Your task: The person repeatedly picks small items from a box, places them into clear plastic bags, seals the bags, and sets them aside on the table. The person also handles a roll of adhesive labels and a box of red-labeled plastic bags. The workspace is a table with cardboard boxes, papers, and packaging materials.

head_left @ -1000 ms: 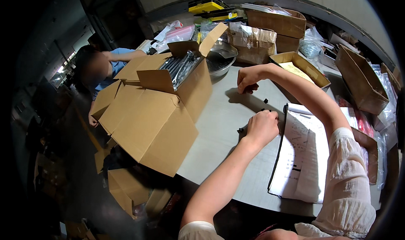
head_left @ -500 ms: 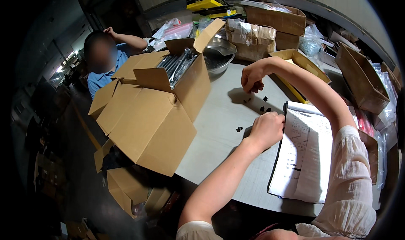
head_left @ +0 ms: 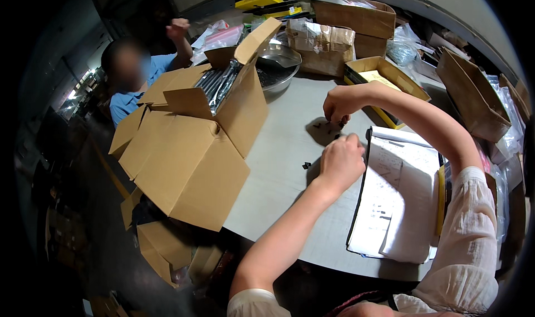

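My right hand point(head_left: 344, 102) reaches over the pale table point(head_left: 278, 150) with its fingers bent down in a pinch. Its fingertips are just above several small black pieces point(head_left: 316, 126); whether one is between them is too small to tell. Closer to me, my left hand point(head_left: 342, 162) is closed, back upward, beside the notebook's left edge. Its fingertips are hidden, and so is anything in them. Another little black piece point(head_left: 306, 165) lies to the left of that hand. The open notebook point(head_left: 384, 200), with handwriting on white pages, lies to the right.
Large open cartons point(head_left: 184, 161) line the left side, one holding dark bagged rods. Behind stands a metal bowl point(head_left: 281, 86) of dark bits. A yellow-rimmed tray point(head_left: 415, 87) and cardboard boxes point(head_left: 471, 94) crowd the right. Across the cartons is a person in blue point(head_left: 125, 102).
My left hand has moved up and left, closer to my right hand and the black pieces. My right hand has shifted slightly. The other person's raised hand has moved away from the head.
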